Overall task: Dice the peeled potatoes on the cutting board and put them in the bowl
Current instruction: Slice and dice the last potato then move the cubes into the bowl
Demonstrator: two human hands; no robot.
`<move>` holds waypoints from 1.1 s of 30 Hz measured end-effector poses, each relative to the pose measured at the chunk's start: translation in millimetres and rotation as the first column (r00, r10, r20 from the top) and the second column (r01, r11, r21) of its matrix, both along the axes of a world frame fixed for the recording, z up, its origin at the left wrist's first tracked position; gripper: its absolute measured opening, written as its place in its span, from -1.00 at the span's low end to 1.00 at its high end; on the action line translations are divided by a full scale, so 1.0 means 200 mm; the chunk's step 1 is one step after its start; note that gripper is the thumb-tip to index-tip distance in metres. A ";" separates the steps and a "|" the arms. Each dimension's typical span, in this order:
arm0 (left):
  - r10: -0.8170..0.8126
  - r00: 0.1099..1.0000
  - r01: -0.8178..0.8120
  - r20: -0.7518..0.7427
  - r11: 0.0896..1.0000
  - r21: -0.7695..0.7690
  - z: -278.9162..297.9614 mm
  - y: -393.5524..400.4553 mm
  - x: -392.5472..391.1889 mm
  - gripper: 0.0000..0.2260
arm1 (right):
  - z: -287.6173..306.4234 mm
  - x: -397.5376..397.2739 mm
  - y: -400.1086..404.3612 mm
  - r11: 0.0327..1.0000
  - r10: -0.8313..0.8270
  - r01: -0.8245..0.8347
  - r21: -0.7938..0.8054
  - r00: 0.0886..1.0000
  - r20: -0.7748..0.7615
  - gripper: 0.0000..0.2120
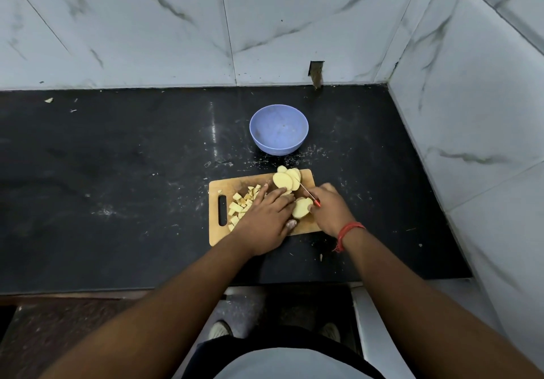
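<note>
Right hand (326, 207) grips one knife (307, 191), left hand (265, 216) flat on slices (284, 180) — one bowl (278, 129).

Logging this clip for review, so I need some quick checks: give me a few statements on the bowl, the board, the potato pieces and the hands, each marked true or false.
1. The bowl holds diced potato. False: it shows no potato inside; the diced pieces lie on the cutting board.
2. The right hand holds a knife with a red handle. True.
3. The bowl stands on the cutting board. False: it stands on the black counter, beyond the board.
4. The left hand rests on the board, over potato. True.
5. Potato slices lie at the board's far edge. True.
6. A red thread is tied round the left wrist. False: it is on the right wrist.
</note>
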State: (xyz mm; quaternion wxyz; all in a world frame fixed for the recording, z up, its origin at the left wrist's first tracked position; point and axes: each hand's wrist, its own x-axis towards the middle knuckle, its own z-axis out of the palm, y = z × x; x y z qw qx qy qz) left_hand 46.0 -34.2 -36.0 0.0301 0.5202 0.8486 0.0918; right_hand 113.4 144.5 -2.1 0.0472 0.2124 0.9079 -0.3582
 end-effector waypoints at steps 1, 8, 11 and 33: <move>-0.004 1.000 0.004 -0.005 1.000 -0.008 0.00 0.00 0.00 -0.44 | 0.00 0.00 0.00 1.000 0.005 -0.005 -0.016 1.000 0.013 -0.67; -0.044 0.999 0.043 -0.024 0.999 -0.023 -0.01 0.04 -0.01 -0.44 | -0.04 0.04 0.00 0.998 -0.063 0.063 -0.015 0.998 -0.005 -0.73; -0.030 0.999 0.029 -0.030 0.999 -0.027 -0.01 0.04 0.00 -0.43 | -0.06 0.02 0.00 0.996 -0.087 0.087 0.005 0.996 -0.013 -0.84; 0.177 0.977 -0.177 -0.118 0.984 0.009 0.00 0.10 0.06 -0.59 | -0.02 -0.01 0.08 0.992 -0.019 0.029 -0.120 0.997 0.081 -0.89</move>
